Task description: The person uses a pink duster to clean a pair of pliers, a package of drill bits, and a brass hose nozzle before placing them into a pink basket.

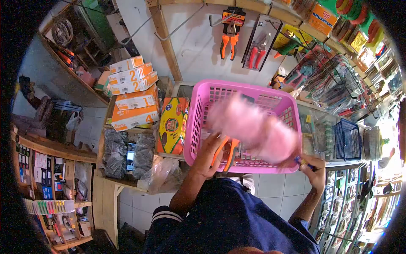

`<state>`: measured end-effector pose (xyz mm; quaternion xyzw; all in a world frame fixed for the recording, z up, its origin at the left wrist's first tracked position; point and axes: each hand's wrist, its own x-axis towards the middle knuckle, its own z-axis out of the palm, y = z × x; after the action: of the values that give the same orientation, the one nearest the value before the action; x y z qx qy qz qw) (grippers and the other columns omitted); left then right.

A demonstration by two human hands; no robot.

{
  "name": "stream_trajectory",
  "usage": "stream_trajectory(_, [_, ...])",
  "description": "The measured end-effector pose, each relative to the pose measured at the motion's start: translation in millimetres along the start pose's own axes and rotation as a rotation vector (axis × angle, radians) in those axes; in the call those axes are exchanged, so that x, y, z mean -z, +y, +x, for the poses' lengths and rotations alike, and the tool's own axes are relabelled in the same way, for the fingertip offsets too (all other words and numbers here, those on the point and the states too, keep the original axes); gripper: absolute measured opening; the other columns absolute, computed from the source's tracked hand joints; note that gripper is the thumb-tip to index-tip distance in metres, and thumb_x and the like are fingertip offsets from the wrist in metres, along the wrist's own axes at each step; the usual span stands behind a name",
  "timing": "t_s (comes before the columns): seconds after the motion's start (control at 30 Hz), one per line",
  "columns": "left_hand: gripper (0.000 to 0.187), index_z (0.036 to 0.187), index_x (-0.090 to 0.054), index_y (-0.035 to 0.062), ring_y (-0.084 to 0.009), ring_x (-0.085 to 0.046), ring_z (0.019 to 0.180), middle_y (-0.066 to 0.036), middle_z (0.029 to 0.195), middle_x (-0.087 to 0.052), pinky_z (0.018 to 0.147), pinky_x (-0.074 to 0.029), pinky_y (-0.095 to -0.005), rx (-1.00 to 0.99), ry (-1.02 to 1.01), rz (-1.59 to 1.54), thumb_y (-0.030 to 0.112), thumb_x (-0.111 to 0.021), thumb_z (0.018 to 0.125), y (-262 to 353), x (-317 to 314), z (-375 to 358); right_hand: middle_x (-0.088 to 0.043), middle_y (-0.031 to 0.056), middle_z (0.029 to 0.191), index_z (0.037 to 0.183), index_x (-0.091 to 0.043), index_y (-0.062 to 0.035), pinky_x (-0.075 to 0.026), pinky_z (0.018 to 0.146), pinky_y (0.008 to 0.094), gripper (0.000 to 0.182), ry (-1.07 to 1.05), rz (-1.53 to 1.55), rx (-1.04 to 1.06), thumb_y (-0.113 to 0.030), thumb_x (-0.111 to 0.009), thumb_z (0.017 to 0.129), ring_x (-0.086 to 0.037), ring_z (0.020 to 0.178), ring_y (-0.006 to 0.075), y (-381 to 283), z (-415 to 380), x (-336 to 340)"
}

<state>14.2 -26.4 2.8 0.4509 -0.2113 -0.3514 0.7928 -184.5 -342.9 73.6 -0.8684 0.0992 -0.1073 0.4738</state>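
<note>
A pink plastic basket (195, 127) with slotted walls stands on the counter in front of me. My left hand (208, 160), at its near left side, is closed on a pair of orange-and-black-handled pliers (231, 155). The head of the pliers is hidden behind pink fluff. My right hand (315, 171) grips the dark blue handle of a fluffy pink duster (277, 139) near the basket's front right corner. The duster's head is smeared by motion and stretches over the basket, covering much of its inside.
Left of the basket lies a yellow-and-orange box (172, 127). Beyond it rise stacked white-and-orange boxes (133, 97). A lit phone (131, 156) rests among plastic-wrapped packs. Pliers (230, 38) and red-handled pruners (257, 51) hang on the wall. A dark blue basket (347, 139) sits at right.
</note>
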Motion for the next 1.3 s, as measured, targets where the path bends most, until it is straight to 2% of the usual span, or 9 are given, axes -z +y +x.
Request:
stream_trajectory(0.07, [0.056,0.14,-0.036,-0.0018,-0.0402,-0.045,0.127,-0.024,0.135,-0.046,0.108,-0.033,-0.0498,-0.422,0.044,0.954,0.008,-0.05,0.087,-5.9,13.0,-10.0,-0.071,0.0123,0.091,0.114,-0.066,0.0063,-0.049,0.076,0.0275,0.04,-0.031,-0.005,-0.01,-0.012,-0.071,0.078,-0.065,0.082,0.0145,-7.0,-1.7,-2.2])
stream_trajectory(0.3, [0.059,0.142,-0.033,-0.0011,-0.0299,-0.057,0.112,-0.021,0.127,-0.053,0.093,-0.049,-0.0425,-0.649,0.161,1.28,0.009,-0.052,0.087,-26.1,31.0,-6.7,-0.072,0.0161,0.098,0.115,-0.066,0.005,-0.05,0.079,0.0295,0.04,-0.074,-0.02,0.013,-0.014,-0.072,0.08,-0.066,0.085,0.0166,-6.6,-0.5,0.8])
stream_trajectory(0.4, [0.053,0.142,-0.033,0.0013,-0.0235,-0.065,0.088,-0.013,0.115,-0.059,0.078,-0.053,-0.0349,-0.043,0.192,-0.062,0.015,-0.049,0.094,-1.1,-1.3,0.0,-0.071,0.0166,0.095,0.115,-0.066,0.0043,-0.049,0.079,0.0297,0.041,0.157,0.056,-0.08,-0.011,-0.074,0.078,-0.066,0.086,0.0179,-10.8,-0.9,-12.6])
stream_trajectory(0.8, [0.034,0.126,-0.047,0.0006,-0.0197,-0.059,0.104,-0.009,0.111,-0.059,0.091,-0.049,-0.0308,-0.558,0.14,0.491,0.019,-0.046,0.098,-17.1,19.0,6.3,-0.071,0.014,0.098,0.116,-0.066,0.0024,-0.049,0.077,0.0274,0.038,0.071,0.04,0.056,-0.004,-0.072,0.079,-0.065,0.085,0.0165,-7.8,3.5,-35.0])
stream_trajectory(1.0, [0.03,0.118,-0.055,0.0054,-0.0286,-0.059,0.107,-0.013,0.108,-0.061,0.091,-0.05,-0.0416,0.011,-0.133,-0.987,0.019,-0.056,0.091,-8.1,13.7,9.8,-0.071,0.0115,0.091,0.115,-0.067,0.003,-0.049,0.076,0.0263,0.037,-0.055,0.063,-0.055,-0.008,-0.073,0.08,-0.063,0.08,0.0144,-4.5,6.8,-29.2])
stream_trajectory(1.1, [0.045,0.122,-0.055,0.0111,-0.0306,-0.064,0.1,-0.014,0.107,-0.064,0.079,-0.055,-0.0438,-0.532,0.284,0.458,0.045,-0.042,0.097,5.0,-5.0,7.0,-0.071,0.0108,0.09,0.116,-0.066,0.0022,-0.049,0.075,0.0256,0.038,-0.07,0.126,-0.073,-0.01,-0.073,0.081,-0.062,0.08,0.0127,14.3,2.2,-20.2])
stream_trajectory(1.17, [0.046,0.121,-0.056,0.0128,-0.0312,-0.062,0.103,-0.014,0.114,-0.062,0.083,-0.055,-0.0425,-0.03,-0.04,-1.059,0.05,-0.04,0.099,-13.4,11.5,12.1,-0.071,0.0106,0.09,0.117,-0.066,0.002,-0.049,0.073,0.0254,0.037,-0.045,0.128,-0.079,-0.01,-0.072,0.082,-0.062,0.079,0.0121,14.7,4.5,-21.0])
stream_trajectory(1.27, [0.042,0.118,-0.056,0.0124,-0.0306,-0.065,0.097,-0.013,0.11,-0.064,0.08,-0.056,-0.0431,-0.408,0.204,0.134,0.046,-0.038,0.1,-19.6,17.5,11.0,-0.071,0.0112,0.091,0.115,-0.066,0.0038,-0.05,0.072,0.0261,0.036,-0.167,0.143,-0.105,-0.007,-0.072,0.082,-0.063,0.079,0.0121,6.1,7.1,-21.5])
stream_trajectory(1.3, [0.037,0.115,-0.057,0.011,-0.0295,-0.065,0.096,-0.012,0.108,-0.064,0.08,-0.056,-0.0418,-0.151,0.164,-0.399,0.041,-0.046,0.097,-16.9,13.8,13.7,-0.071,0.0113,0.091,0.115,-0.066,0.0033,-0.05,0.072,0.0261,0.036,-0.14,0.17,-0.088,-0.007,-0.072,0.082,-0.063,0.079,0.012,6.7,6.1,-22.4])
